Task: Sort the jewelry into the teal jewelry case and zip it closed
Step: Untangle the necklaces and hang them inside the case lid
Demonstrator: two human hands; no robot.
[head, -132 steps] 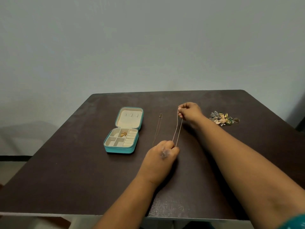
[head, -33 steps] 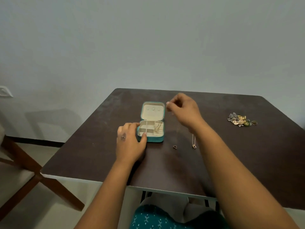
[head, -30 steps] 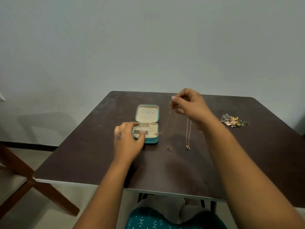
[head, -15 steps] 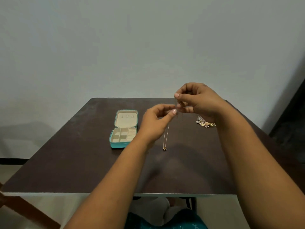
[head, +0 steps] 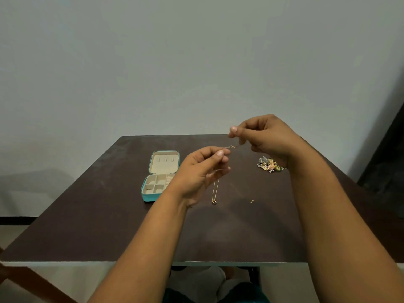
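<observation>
Both hands are raised above the dark table (head: 109,226) with a thin gold necklace (head: 216,189) between them. My left hand (head: 203,171) pinches the chain near its clasp, and my right hand (head: 264,136) pinches the other end just to the right. The chain hangs down from my left hand, and its small ring pendant touches the table. The teal jewelry case (head: 160,174) lies open to the left, lid back, cream compartments showing. A pile of mixed jewelry (head: 270,165) sits at the right, partly behind my right wrist.
A tiny gold piece (head: 252,201) lies on the table right of the pendant. A wooden chair leg (head: 32,281) shows at the lower left, below the table's front edge. A plain wall stands behind the table.
My left hand left the case and rose to join the right on the chain. Since half a second ago the hands have parted slightly, and a tiny gold piece now lies on the table.
</observation>
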